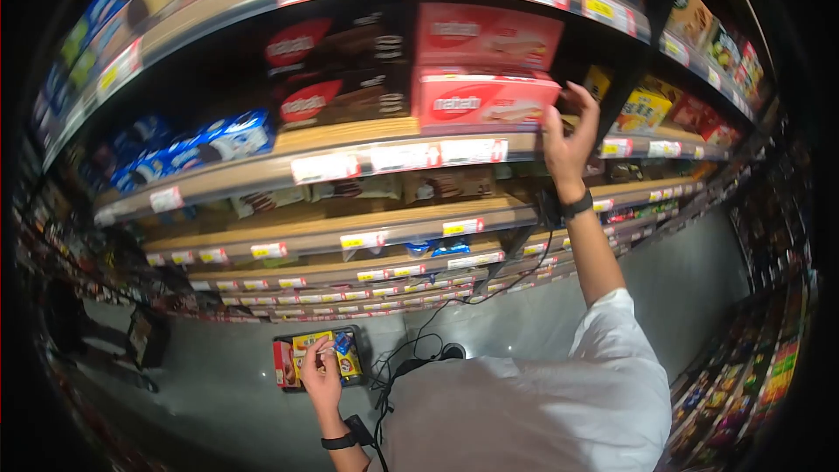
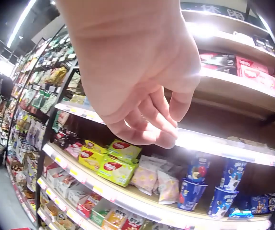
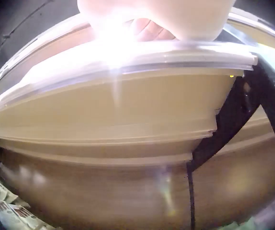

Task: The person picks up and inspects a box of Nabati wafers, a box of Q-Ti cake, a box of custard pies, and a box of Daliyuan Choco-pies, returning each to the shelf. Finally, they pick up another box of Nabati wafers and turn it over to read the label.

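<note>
My right hand [image 1: 572,135] is raised at the right end of a red Nabati wafer box [image 1: 489,103], its thumb right at the box's edge and its fingers loosely bent beside it. A second red box [image 1: 489,35] stands upright right behind the front one. In the right wrist view only part of the right hand [image 3: 161,19] shows, above a shelf edge; its fingertips are hidden. Low in the head view, my left hand [image 1: 322,376] hangs with loosely curled fingers, holding nothing. The left wrist view shows this left hand [image 2: 137,81] in front of the shelves.
Dark Nabati boxes [image 1: 345,100] sit left of the red ones, with blue cookie packs [image 1: 218,142] farther left. A dark shelf post [image 1: 631,61] rises right of my right hand. On the floor, a basket [image 1: 288,387] holds several packages. A black cable [image 1: 489,299] hangs from my right wrist.
</note>
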A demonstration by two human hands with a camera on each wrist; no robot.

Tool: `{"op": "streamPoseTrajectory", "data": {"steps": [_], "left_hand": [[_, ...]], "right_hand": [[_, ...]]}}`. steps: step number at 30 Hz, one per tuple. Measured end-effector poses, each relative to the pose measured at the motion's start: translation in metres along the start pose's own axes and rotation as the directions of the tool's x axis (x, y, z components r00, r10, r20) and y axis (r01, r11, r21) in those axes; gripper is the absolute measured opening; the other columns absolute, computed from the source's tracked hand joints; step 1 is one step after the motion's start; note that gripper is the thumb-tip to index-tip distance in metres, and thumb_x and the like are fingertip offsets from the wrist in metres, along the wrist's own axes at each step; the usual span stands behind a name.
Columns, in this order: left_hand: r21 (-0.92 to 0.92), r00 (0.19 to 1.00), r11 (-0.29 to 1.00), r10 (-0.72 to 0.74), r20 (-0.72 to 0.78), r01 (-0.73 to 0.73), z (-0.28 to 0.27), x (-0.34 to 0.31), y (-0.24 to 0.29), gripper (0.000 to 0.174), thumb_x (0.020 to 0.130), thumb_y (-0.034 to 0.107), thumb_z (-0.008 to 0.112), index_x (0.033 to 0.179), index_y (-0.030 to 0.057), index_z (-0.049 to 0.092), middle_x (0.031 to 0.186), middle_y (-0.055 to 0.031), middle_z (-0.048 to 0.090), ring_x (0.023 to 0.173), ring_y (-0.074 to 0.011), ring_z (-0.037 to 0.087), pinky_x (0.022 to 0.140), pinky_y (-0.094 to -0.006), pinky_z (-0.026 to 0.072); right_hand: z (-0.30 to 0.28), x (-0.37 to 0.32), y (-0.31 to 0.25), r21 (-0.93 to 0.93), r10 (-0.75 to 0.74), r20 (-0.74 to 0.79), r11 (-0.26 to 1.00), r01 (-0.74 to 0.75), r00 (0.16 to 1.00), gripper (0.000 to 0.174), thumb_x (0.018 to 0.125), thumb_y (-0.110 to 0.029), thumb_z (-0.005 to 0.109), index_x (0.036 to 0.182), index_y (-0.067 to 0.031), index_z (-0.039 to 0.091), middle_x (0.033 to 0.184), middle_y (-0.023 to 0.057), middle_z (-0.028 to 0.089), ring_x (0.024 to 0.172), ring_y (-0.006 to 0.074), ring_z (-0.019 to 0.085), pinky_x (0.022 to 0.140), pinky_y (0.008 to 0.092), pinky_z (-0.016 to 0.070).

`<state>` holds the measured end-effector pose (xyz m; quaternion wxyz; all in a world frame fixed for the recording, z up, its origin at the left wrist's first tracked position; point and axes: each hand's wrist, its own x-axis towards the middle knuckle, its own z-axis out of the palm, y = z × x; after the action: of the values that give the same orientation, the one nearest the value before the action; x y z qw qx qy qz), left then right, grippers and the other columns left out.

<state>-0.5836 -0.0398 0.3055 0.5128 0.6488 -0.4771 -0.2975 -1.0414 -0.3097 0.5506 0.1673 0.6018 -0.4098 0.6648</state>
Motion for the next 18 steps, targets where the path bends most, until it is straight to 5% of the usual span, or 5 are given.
{"op": "streamPoseTrajectory", "data": {"steps": [3,6,8,10,18], "left_hand": [[-0.011,0.997,0.998,-0.055,-0.055,0.055,-0.042,-0.021,-0.026,0.027,0.101,0.007,0.062,0.125,-0.0007,0.07,0.108,-0.0089,0.078,0.087,-0.012,0.066,0.078,-0.0277,0.0521],[0.043,0.983,0.987,-0.147,-0.107,0.153,-0.085,-0.054,-0.04,0.028,0.102,0.01,0.062,0.125,-0.0018,0.07,0.106,-0.0103,0.078,0.09,-0.0182,0.07,0.083,-0.0307,0.0535],[0.156,0.987,0.982,-0.087,-0.134,0.108,-0.112,-0.074,-0.051,0.024,0.102,0.012,0.064,0.122,-0.0011,0.07,0.104,-0.0136,0.077,0.089,-0.0237,0.073,0.082,-0.0349,0.0566],[0.09,0.98,0.98,-0.166,-0.11,0.177,-0.137,-0.089,-0.041,0.025,0.102,0.012,0.065,0.123,0.0005,0.07,0.104,-0.0138,0.078,0.087,-0.0262,0.073,0.078,-0.0358,0.0569],[0.113,0.892,0.891,-0.418,-0.171,0.44,-0.173,-0.135,-0.083,0.031,0.102,0.02,0.067,0.128,0.0042,0.07,0.111,-0.0151,0.076,0.089,-0.0302,0.074,0.077,-0.0382,0.0577]], "right_hand": [[0.004,-0.067,-0.031,0.112,0.044,-0.162,0.993,-0.026,0.986,0.033,0.096,-0.002,0.064,0.128,-0.0012,0.056,0.119,0.0117,0.06,0.114,0.0231,0.057,0.107,0.039,0.0439],[0.017,-0.159,-0.087,0.319,0.17,0.167,0.923,-0.217,0.971,0.005,0.1,-0.001,0.057,0.103,-0.0006,0.061,0.101,0.0078,0.058,0.098,0.0178,0.056,0.09,0.0316,0.0459],[0.04,-0.218,-0.124,0.259,0.355,0.454,0.825,-0.502,0.818,0.002,0.1,-0.002,0.064,0.101,0.0001,0.065,0.095,0.0045,0.064,0.081,0.0134,0.058,0.076,0.0278,0.0485],[0.065,-0.254,-0.15,0.182,0.268,0.681,0.84,-0.512,0.681,0.004,0.099,-0.003,0.069,0.099,0.0,0.07,0.094,0.0051,0.069,0.082,0.013,0.061,0.077,0.0282,0.0503],[0.202,-0.284,-0.239,0.194,0.003,0.958,0.728,-0.657,0.286,0.009,0.102,-0.008,0.069,0.105,-0.0011,0.073,0.086,0.0002,0.071,0.079,0.0063,0.065,0.075,0.0239,0.0527]]}}
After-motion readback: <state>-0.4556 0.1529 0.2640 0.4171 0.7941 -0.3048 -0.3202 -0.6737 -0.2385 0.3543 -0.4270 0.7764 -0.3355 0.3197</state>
